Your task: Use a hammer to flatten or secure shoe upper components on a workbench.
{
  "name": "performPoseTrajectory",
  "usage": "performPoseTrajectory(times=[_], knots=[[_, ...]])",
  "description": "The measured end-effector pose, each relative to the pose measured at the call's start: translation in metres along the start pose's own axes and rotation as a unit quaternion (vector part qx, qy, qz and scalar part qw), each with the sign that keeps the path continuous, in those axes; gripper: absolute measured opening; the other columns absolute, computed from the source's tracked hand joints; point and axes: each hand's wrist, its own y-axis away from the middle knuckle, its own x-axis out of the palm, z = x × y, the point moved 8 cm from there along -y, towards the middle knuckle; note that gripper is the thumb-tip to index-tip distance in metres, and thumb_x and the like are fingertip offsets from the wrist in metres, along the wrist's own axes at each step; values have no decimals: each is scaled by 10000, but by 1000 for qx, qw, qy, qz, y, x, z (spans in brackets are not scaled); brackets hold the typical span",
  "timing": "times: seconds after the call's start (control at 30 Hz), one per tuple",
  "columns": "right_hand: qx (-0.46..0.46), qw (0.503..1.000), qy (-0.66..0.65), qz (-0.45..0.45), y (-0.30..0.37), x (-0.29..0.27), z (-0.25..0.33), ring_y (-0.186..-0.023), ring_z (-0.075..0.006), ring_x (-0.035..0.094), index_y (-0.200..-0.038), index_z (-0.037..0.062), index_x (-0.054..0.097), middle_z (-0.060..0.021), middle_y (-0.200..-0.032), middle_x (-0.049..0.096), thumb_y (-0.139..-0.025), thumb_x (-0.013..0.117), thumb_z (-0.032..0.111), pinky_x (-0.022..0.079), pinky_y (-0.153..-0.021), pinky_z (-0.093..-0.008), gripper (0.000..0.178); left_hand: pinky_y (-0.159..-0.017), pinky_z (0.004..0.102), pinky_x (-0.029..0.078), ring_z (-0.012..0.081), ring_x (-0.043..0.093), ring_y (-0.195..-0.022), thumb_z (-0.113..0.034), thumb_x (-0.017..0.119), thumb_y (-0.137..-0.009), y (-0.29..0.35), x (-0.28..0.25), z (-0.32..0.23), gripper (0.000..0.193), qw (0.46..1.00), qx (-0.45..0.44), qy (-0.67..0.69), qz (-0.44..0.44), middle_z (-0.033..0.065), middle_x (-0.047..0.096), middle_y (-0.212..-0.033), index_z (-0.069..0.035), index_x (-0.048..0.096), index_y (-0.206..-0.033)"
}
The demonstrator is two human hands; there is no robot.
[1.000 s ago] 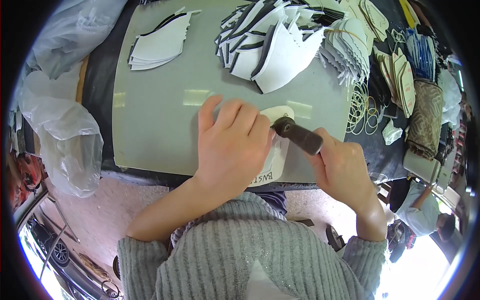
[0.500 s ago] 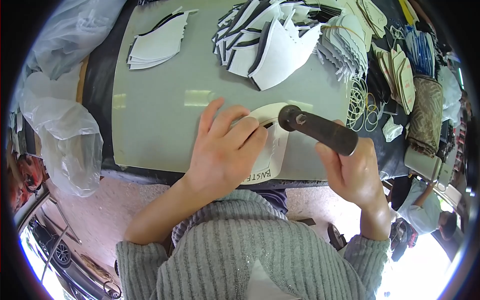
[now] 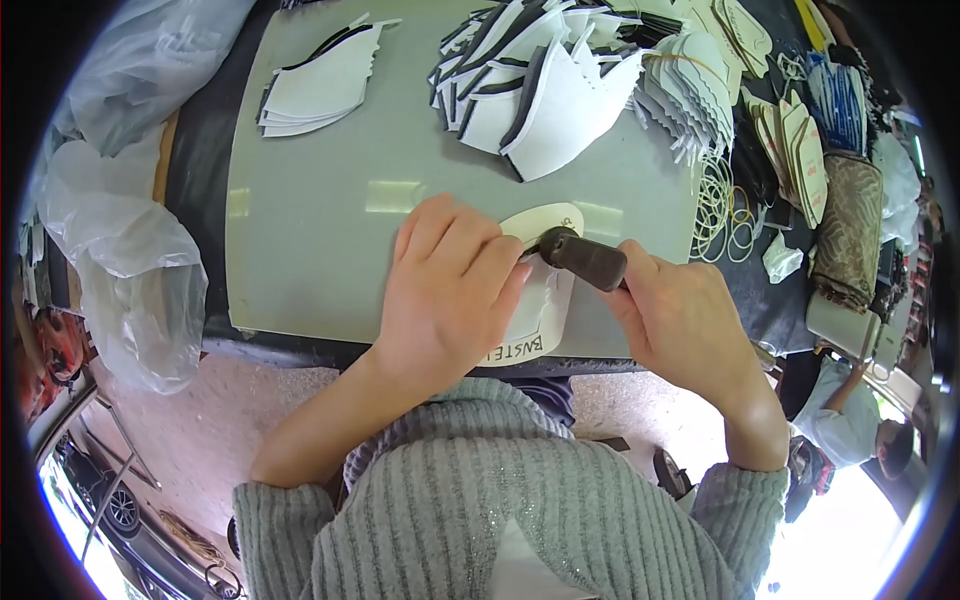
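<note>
Clamping the right grip [image 3: 690, 322] on a dark hammer-like tool [image 3: 595, 260], resting the left grip [image 3: 445, 275], closure unclear, over a pale template [image 3: 545, 216] near-centre on the worktop [image 3: 310, 250], seemingly midway through one piece, with a perhaps finished white stack [image 3: 318, 92] far left, perhaps waiting pile [image 3: 570, 112] far centre.

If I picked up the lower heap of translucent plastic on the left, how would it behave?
The plastic would likely flop and fold, since it sags in loose creases. It's probably light for its size, looking thin enough to see through. Its shiny surface may feel slippery.
</note>
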Motion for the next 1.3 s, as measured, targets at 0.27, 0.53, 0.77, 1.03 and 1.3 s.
performPoseTrajectory(times=[0.27,0.53,0.77,1.03,1.3], knots=[[9,999,-30,-9,2,2,-4,-513,-321,595,-835,28,473,-115,-607,575,-941,612,245,452,-460,-403,278,-910,496,458,287,586,-907,-41,762,-689,12,-3,-7,239,999,23,-23,7,79,588,-896,-27,670,-909],[14,1000,-22,-13,3,3,-3,-513,-326,595,-848,29,469,-120,-608,575,-939,613,240,456,-462,-405,271,-981,499,426,232,583,-962,-74,708,-699,28,2,-13,288,993,71,-94,-7,69,599,-971,-10,692,-980],[0,995,-45,-86,10,-14,9,-513,-312,590,-863,35,477,-107,-617,556,-903,635,199,451,-456,-391,232,-1012,497,410,236,569,-987,-90,649,-749,28,5,-15,252,991,84,-103,-11,75,599,-995,4,688,-980],[-2,993,-38,-108,15,-21,16,-503,-300,591,-856,35,468,-97,-619,548,-896,642,176,453,-443,-398,228,-1001,494,414,245,567,-992,-81,637,-760,30,4,-13,237,992,76,-100,2,77,595,-1001,12,685,-972],[39,999,-1,-37,6,6,8,-510,-301,610,-836,31,455,-108,-620,565,-936,620,217,470,-445,-399,267,-917,479,454,267,584,-923,-46,766,-679,22,-8,2,273,999,-36,18,-12,68,595,-931,-17,695,-941]])
